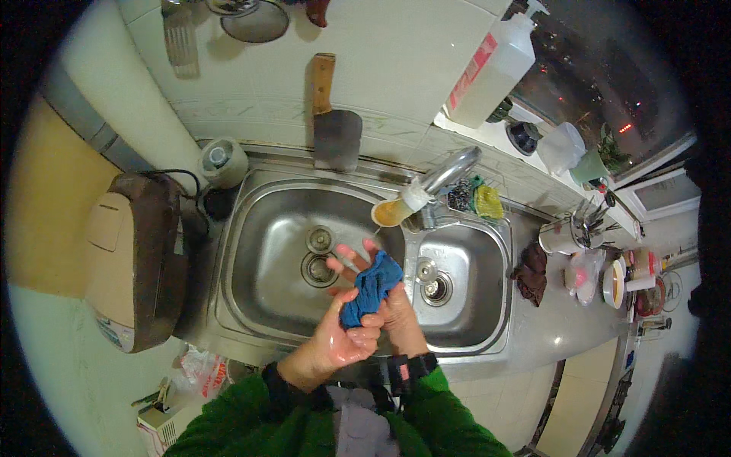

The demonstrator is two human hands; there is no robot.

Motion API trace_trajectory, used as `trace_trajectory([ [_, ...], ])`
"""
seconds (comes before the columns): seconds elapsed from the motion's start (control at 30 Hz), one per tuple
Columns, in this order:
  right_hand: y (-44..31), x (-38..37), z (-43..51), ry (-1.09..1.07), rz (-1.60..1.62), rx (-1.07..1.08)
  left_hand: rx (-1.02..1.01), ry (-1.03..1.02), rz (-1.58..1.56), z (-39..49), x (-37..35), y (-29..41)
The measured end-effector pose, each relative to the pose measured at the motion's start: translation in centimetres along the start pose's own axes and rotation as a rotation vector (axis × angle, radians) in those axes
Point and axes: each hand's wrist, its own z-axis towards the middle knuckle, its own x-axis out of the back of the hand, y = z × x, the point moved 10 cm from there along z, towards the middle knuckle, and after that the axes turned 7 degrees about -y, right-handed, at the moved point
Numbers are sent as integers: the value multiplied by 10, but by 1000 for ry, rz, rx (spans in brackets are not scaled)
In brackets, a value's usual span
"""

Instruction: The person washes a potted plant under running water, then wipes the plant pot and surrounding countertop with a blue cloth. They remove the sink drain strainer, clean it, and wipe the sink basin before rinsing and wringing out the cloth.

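Note:
A blue cloth (372, 288) is bunched up between both hands, above the front part of a stainless steel double sink (268, 228). My left hand (345, 337) grips its lower end, fingers curled round it, and the skin looks wet. Behind the cloth, my right hand (397, 311) presses against its other side; some of its fingers are hidden, so which fingers stretch out beyond the cloth is hard to tell. The faucet (451, 171) with a filter nozzle (391, 212) points down just past the fingertips, and a thin streak of water seems to hang under it.
A cleaver (337, 137) hangs on the tiled wall. Left of the sink stands a rice cooker (154, 263). A rack behind the small basin holds a yellow sponge (488, 201). Brown cloth (531, 274) lies on the right counter. On the sill stands a pump bottle (491, 71).

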Motion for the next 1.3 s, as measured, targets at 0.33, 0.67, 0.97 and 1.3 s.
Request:
trace_trajectory([
  [0.33,-10,87,-24,625,-621,-380,56,376,973,11,60,57],
  [0.67,-17,136,-73,1231,-1517,-113,-363,1048,2562,3,74,129],
  [0.97,0,105,-58,705,-554,-612,-280,798,1871,-15,41,118],
  [1.3,-44,-107,37,-490,343,349,102,-613,-99,10,-108,-66],
])
